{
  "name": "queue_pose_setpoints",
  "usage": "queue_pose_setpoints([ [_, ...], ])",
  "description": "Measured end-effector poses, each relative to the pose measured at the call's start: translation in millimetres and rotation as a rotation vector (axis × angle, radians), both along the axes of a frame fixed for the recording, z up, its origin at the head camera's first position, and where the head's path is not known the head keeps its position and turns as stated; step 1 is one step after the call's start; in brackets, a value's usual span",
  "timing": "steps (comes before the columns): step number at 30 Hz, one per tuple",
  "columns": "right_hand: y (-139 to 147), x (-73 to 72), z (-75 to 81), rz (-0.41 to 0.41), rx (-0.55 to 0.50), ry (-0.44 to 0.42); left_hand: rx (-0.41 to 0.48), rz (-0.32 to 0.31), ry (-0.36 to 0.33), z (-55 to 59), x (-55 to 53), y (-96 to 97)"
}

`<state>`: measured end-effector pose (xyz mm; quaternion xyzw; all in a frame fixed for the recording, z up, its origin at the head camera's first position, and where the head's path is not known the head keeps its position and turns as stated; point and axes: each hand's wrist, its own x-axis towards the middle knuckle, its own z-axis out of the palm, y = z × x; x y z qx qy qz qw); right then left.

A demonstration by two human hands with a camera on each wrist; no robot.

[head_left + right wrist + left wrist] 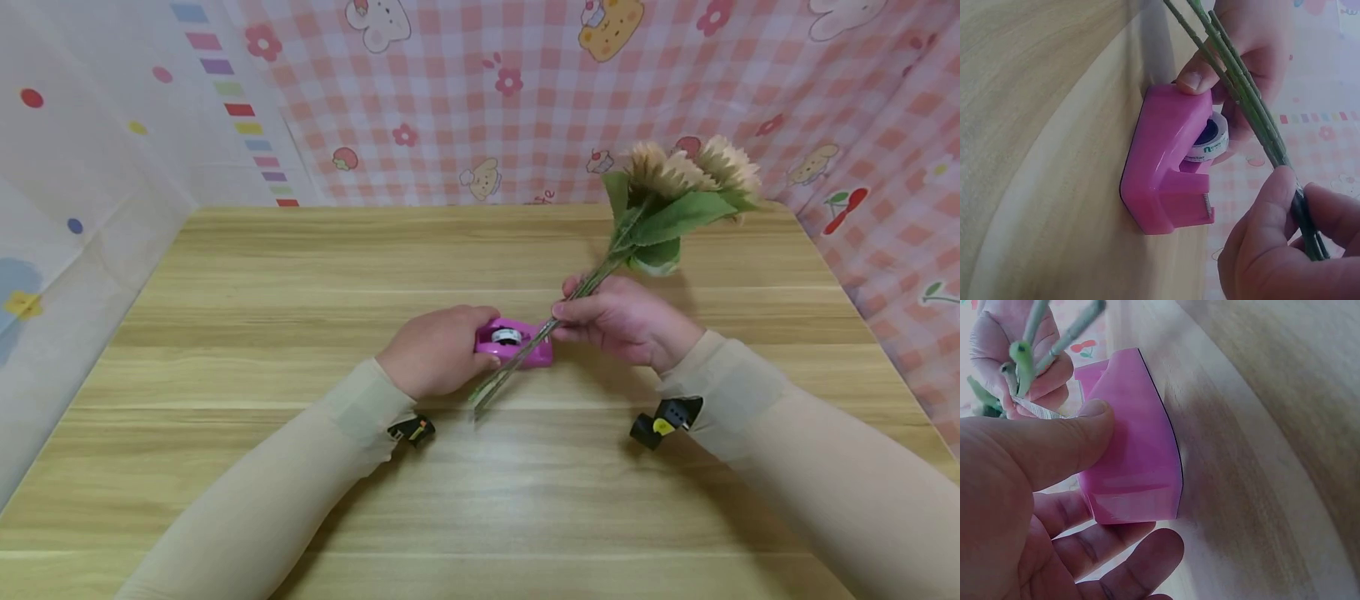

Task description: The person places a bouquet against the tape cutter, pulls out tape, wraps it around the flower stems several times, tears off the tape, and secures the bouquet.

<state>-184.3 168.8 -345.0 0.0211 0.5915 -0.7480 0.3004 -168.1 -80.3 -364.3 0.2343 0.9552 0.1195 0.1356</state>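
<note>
My left hand point(442, 346) grips a pink tape dispenser point(536, 357) on the table, thumb along one side and fingers on the other. A white-cored tape roll point(1209, 140) sits inside it, and the serrated cutter point(1207, 204) shows at its front in the right wrist view. My right hand point(626, 321) pinches a bunch of artificial flowers point(690, 179) by their green stems point(1247, 97). Cream blooms point up and away to the right; the cut ends slant down across the dispenser in the head view. In the left wrist view a thin shiny strip point(1038, 409) shows beside the stems.
The wood-grain table point(300, 267) spreads around both hands. Behind it hangs a pink checked cloth point(450, 92) with cartoon prints, and a white dotted cloth point(90, 158) covers the left side. Small black cameras point(645, 429) are strapped at both wrists.
</note>
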Motion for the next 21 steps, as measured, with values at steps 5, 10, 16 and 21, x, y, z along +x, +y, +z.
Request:
queue_pose_setpoints([
  [5, 0.3, 0.1, -0.8, 0.007, -0.030, -0.030, -0.012, -0.004, 0.011, -0.4, 0.1, -0.4],
  [10, -1.1, -1.7, -3.6, 0.011, -0.046, -0.051, -0.009, -0.004, 0.006, -0.4, 0.3, -0.4],
  [16, -1.7, -1.4, -6.3, -0.005, -0.003, -0.059, -0.001, -0.005, -0.004, 0.3, 0.5, -0.5],
  [21, -1.8, -0.7, -6.4, 0.003, 0.011, -0.067, -0.007, -0.005, -0.006, 0.4, 0.4, -0.9],
])
